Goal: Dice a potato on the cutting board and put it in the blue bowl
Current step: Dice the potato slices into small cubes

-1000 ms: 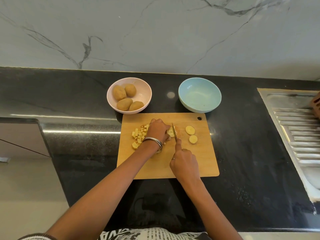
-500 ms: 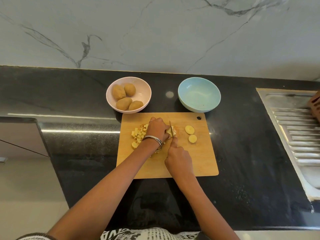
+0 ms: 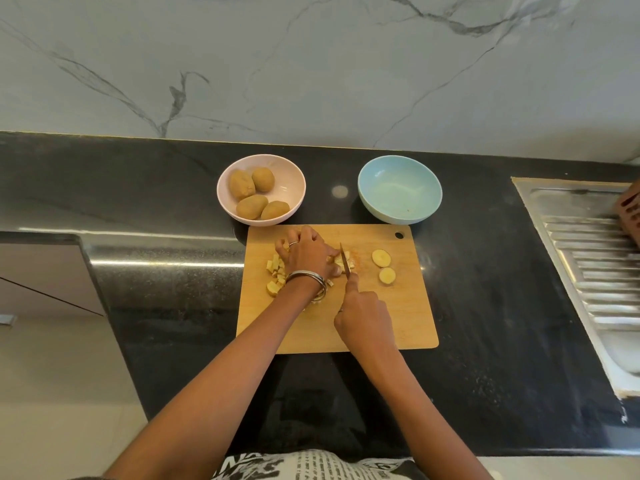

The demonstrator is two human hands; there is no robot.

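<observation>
On the wooden cutting board [image 3: 381, 323] my left hand [image 3: 308, 258] holds down a small potato piece [image 3: 341, 264] with curled fingers. My right hand [image 3: 363, 313] grips a knife [image 3: 344, 259], forefinger along its back, with the blade set into that piece. A pile of yellow potato cubes [image 3: 275, 275] lies left of my left hand, partly hidden by it. Two round potato slices [image 3: 383, 266] lie to the right of the blade. The blue bowl [image 3: 400, 188] stands behind the board, with nothing in it.
A pink bowl [image 3: 294, 183] with several whole potatoes stands behind the board's left corner. A steel sink drainboard [image 3: 588, 271] fills the right side, with a brown object [image 3: 632, 216] at the edge. The black counter drops off at left and front.
My right hand slid back toward me, then settled with the blade in the piece; my left hand shifted slightly over the cubes. The slices and bowls stayed put.
</observation>
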